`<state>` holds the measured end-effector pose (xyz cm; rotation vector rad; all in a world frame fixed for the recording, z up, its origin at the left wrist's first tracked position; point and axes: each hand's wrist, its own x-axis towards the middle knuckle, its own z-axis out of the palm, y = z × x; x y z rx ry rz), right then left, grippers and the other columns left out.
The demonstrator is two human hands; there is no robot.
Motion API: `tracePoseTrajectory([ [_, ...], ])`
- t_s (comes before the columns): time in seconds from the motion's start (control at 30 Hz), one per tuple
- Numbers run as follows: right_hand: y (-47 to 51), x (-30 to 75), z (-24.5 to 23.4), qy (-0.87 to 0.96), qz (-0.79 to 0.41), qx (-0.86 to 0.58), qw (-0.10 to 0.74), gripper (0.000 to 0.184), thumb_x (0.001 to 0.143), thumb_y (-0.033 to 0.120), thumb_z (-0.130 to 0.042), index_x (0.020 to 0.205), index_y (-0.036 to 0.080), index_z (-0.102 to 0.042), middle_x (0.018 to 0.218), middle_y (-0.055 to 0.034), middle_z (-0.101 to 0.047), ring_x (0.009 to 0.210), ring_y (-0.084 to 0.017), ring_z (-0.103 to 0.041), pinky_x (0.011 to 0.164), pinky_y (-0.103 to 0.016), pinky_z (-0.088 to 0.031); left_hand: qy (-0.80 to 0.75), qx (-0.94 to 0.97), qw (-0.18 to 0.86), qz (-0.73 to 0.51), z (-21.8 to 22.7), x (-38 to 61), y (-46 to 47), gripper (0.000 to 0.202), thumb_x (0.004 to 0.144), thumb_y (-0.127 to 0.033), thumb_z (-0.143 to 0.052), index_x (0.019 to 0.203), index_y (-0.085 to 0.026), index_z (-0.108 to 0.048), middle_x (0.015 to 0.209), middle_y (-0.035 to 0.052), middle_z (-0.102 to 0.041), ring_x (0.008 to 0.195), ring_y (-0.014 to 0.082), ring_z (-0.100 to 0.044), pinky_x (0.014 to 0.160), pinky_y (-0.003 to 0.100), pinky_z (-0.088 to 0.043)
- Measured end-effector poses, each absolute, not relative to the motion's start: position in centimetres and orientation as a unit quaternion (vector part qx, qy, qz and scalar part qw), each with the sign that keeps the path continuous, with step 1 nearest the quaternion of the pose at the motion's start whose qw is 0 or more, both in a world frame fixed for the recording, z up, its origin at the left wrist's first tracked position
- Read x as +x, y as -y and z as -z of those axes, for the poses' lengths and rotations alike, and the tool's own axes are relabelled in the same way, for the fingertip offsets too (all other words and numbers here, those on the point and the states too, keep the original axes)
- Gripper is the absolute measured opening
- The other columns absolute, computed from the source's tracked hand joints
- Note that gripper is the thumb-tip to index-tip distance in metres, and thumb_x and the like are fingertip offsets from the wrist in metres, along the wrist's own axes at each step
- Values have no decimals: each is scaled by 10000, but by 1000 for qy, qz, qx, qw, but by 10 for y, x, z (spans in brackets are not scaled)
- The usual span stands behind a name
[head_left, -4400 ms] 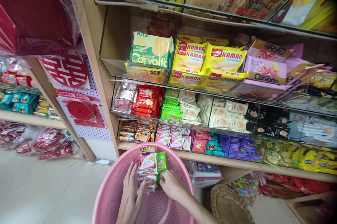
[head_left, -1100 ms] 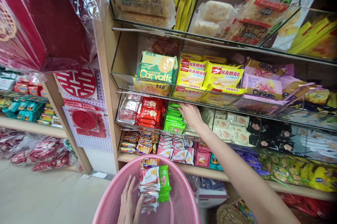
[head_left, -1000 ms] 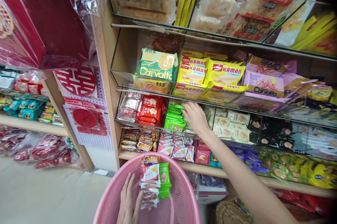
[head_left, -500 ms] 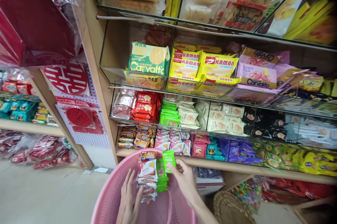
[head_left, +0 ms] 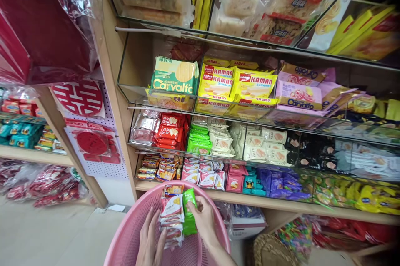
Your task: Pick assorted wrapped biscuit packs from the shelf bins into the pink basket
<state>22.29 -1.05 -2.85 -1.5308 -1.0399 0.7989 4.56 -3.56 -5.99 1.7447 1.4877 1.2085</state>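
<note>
A pink plastic basket (head_left: 123, 232) with perforated walls stands in front of me. In it is a stack of white-and-pink snack packets (head_left: 171, 210), with an orange-and-blue packet (head_left: 173, 190) at its far end. My left hand (head_left: 149, 239) lies along the left side of this stack, fingers apart, thumb near the lower packets. On the stack's right side is a row of green snack packets (head_left: 189, 212). My right hand (head_left: 203, 220) pinches the top green packet between thumb and fingers; part of that packet is hidden behind the fingertips.
Wooden shelves with clear dividers hold green wafer packs (head_left: 175, 75), yellow wafer packs (head_left: 254, 85) and red packets (head_left: 170, 132). Below the bottom shelf edge are a white box (head_left: 248, 224) and a woven basket (head_left: 271, 249). Red paper decorations (head_left: 78, 97) hang at left.
My right hand has moved left and slightly down, bringing the green packet in against the white-and-pink stack. My left hand stays beside the stack. The view has shifted slightly.
</note>
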Motion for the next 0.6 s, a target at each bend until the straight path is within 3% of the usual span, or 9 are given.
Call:
tracePoseTrajectory([
  [0.17, 20, 219, 26, 524, -147, -715, 439, 350, 857, 492, -432, 951, 216, -626, 920, -79, -675, 850, -236, -637, 710, -305, -482, -540, 650, 271, -461, 70, 44, 33, 454, 900, -373, -356, 1340, -261, -360, 1489, 66, -268, 1361, 236, -259, 1101, 495, -281],
  [0.27, 27, 228, 12, 547, -105, -721, 412, 369, 878, 488, -404, 1011, 217, -617, 893, -73, -682, 816, -219, -646, 699, -290, -487, -534, 643, 278, -474, 76, 45, 32, 453, 903, -377, -335, 1343, -271, -363, 1482, 57, -288, 1364, 230, -260, 1102, 480, -291],
  [0.4, 28, 266, -57, 589, -53, -690, 417, 343, 893, 468, -407, 1010, 224, -617, 835, -43, -686, 686, -176, -635, 653, -265, -480, -526, 639, 283, -485, 77, 45, 31, 443, 905, -376, -316, 1331, -275, -383, 1480, 42, -303, 1366, 219, -257, 1102, 449, -303],
  [0.5, 7, 308, -128, 659, 80, -633, 399, 336, 913, 412, -395, 1053, 190, -604, 918, -80, -666, 809, -198, -618, 760, -309, -468, -529, 633, 283, -489, 77, 44, 30, 455, 895, -410, -324, 1331, -296, -384, 1462, 39, -335, 1353, 238, -287, 1086, 468, -325],
  [0.6, -32, 345, -180, 727, 185, -586, 304, 370, 923, 385, -367, 1152, 172, -565, 1070, -113, -626, 993, -247, -561, 862, -377, -438, -520, 648, 262, -490, 81, 44, 29, 503, 861, -464, -380, 1345, -331, -363, 1412, 63, -409, 1326, 275, -336, 1061, 503, -346],
])
